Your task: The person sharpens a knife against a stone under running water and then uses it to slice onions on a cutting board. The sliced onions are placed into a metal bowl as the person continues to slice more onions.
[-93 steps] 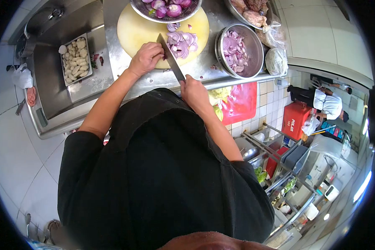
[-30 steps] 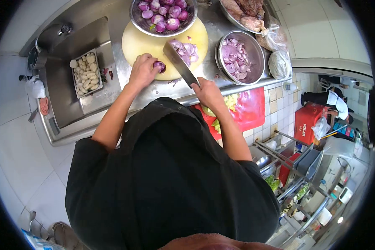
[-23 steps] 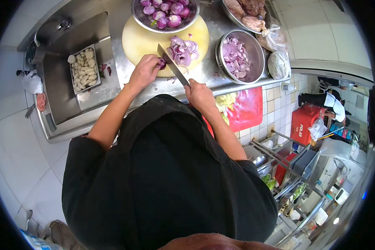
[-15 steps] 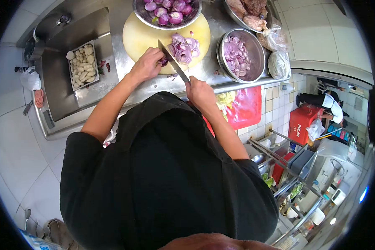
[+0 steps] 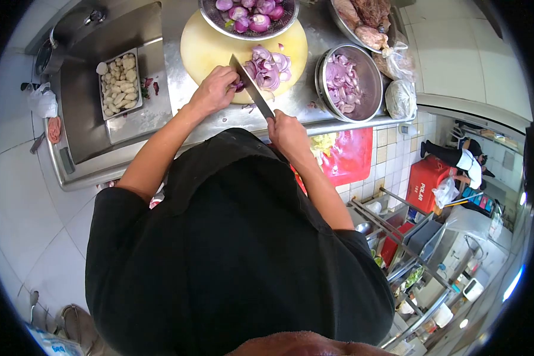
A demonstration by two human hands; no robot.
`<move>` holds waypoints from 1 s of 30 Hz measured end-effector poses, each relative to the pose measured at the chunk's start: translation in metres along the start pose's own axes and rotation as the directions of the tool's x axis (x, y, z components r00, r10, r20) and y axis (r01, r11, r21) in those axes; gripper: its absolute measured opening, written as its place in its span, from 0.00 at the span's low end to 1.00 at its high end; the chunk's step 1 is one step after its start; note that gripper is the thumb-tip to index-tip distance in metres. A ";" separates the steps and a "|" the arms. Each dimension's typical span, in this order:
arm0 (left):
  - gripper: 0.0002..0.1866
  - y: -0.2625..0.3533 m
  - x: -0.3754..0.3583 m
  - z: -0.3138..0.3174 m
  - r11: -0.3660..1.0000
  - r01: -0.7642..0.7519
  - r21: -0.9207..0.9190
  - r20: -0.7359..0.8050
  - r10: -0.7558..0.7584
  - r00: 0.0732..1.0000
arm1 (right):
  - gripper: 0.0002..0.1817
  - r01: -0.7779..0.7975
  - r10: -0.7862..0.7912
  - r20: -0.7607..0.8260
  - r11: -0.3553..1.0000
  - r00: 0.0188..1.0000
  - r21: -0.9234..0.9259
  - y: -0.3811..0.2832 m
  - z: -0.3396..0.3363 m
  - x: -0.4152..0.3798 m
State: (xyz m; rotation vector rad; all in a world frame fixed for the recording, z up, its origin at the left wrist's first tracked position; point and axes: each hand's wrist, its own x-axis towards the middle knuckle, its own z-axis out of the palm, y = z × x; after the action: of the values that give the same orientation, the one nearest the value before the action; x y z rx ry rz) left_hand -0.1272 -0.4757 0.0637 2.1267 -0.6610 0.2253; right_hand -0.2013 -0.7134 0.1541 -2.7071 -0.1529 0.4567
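My right hand (image 5: 288, 132) is closed round the handle of a knife (image 5: 254, 88), whose blade slants across the front part of a round yellow cutting board (image 5: 204, 50). Bent fingers of my left hand (image 5: 215, 90) hold a piece of red onion (image 5: 238, 86) against the board, right beside the blade. Sliced onion (image 5: 268, 69) lies in a loose pile on the far side of the knife. A perforated bowl (image 5: 249, 34) of whole peeled red onions overlaps the board's back edge. Right of the board, a steel bowl (image 5: 371, 86) holds more onion slices.
At left, a tray (image 5: 139, 89) of pale pieces sits in the steel sink (image 5: 89, 139). A meat bowl (image 5: 344, 26) and plastic bags (image 5: 400, 98) occupy the counter's right end. Below are a red board (image 5: 353, 154) and metal rack (image 5: 391, 228). Another person (image 5: 469, 163) bends near a red cooler (image 5: 422, 188).
The view has shifted slightly, moving the board and bowls a little right in the picture. Both hands keep their hold, with the knife still beside my left fingers. The other person's posture has changed slightly.
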 end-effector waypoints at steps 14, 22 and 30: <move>0.12 -0.002 -0.007 0.004 0.998 0.051 -0.023 -0.052 -0.052 0.997 | 0.16 0.027 -0.027 0.041 1.000 0.999 -0.005 0.004 0.006 0.007; 0.10 0.004 0.007 0.001 0.992 0.078 0.095 0.029 -0.081 0.996 | 0.21 -0.111 0.094 0.099 0.976 0.991 0.189 0.029 0.000 0.024; 0.23 0.038 0.021 -0.003 0.758 0.645 0.097 0.136 -0.652 0.746 | 0.21 -0.145 0.136 0.073 0.977 0.988 0.153 0.008 -0.007 0.009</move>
State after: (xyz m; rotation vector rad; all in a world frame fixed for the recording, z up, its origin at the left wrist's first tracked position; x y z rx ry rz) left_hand -0.1297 -0.4989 0.1003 2.2970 0.0391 -0.3294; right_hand -0.1897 -0.7221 0.1544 -2.5589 0.0568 0.5692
